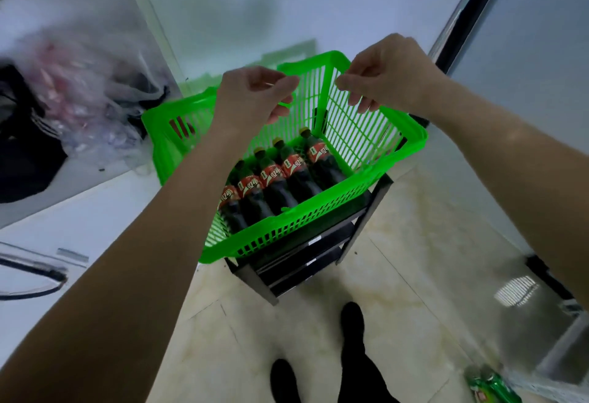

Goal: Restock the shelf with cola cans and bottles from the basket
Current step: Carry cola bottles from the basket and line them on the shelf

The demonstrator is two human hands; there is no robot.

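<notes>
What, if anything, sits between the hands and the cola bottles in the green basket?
Nothing visible does. The left hand and right hand hover over the open-topped green basket; the cola bottles lie uncovered in a row on its floor.

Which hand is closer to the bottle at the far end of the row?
Right. The right hand hovers just above that far bottle by the basket wall; the left hand is further left.

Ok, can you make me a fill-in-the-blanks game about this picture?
1. The basket is bright ____.
2. The cola bottles lie ____ the basket.
3. The basket sits on top of a ____ rack.
4. The left hand and right hand are ____ the bottles.

Missing words: green; inside; black; above
</notes>
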